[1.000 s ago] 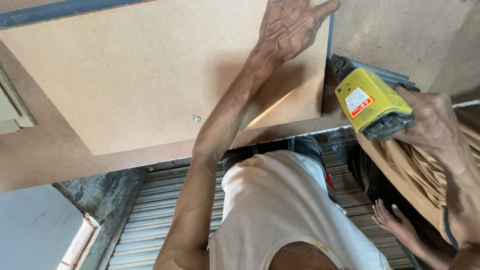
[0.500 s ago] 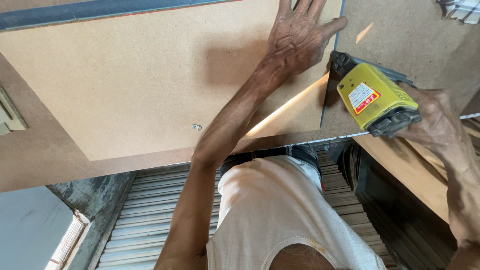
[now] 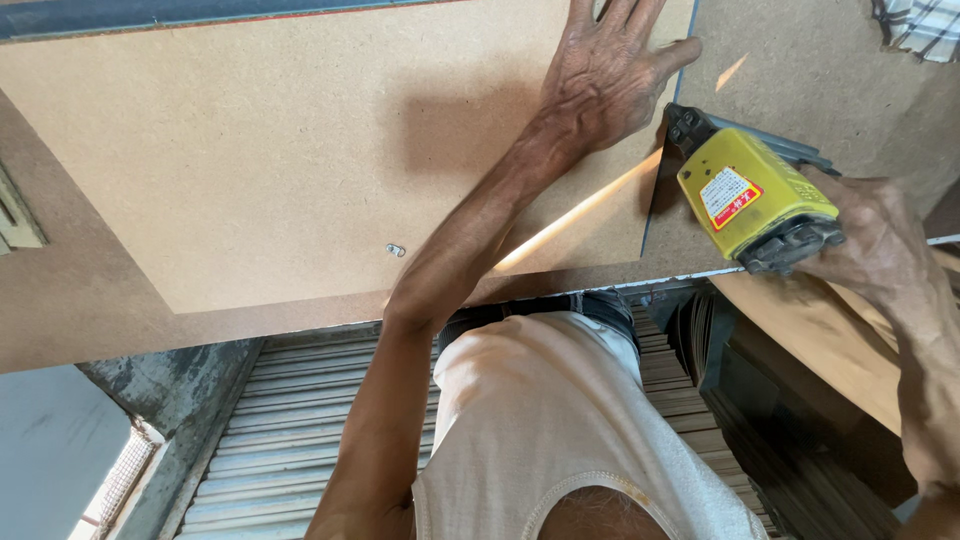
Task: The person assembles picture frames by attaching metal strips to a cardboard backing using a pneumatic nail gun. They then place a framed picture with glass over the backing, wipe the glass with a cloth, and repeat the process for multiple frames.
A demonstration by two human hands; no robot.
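**Light fibreboard sheet pinned flat while a yellow nail gun is held at its right edge**

The left hand [image 3: 610, 75] is laid palm-down on the pale fibreboard sheet [image 3: 280, 160], its fingers spread and flat, the thumb stretched out to the right as far as the sheet's right edge. Nothing is pinched by this hand; the sheet is only pressed. The sheet is seen resting on a larger, darker brown board [image 3: 90, 320], which shows as a border along the near and left sides and continues to the right of the sheet.

The yellow nail gun [image 3: 752, 195] is gripped by the right hand [image 3: 870, 240], the fingers closed around its handle at the back of the tool. Its dark nose is set just beside the right edge of the pale sheet, close under the left thumb; whether the nose is touching the board cannot be told. A red and white label is carried on the gun's yellow body.

A small metal staple or fastener [image 3: 396, 249] is seen in the pale sheet near its lower edge, left of the forearm. A bright streak of sunlight lies across the sheet's lower right corner.

Below the boards, the wearer's white sleeveless shirt [image 3: 560, 420] is seen, over stacked thin sheets [image 3: 280, 440].
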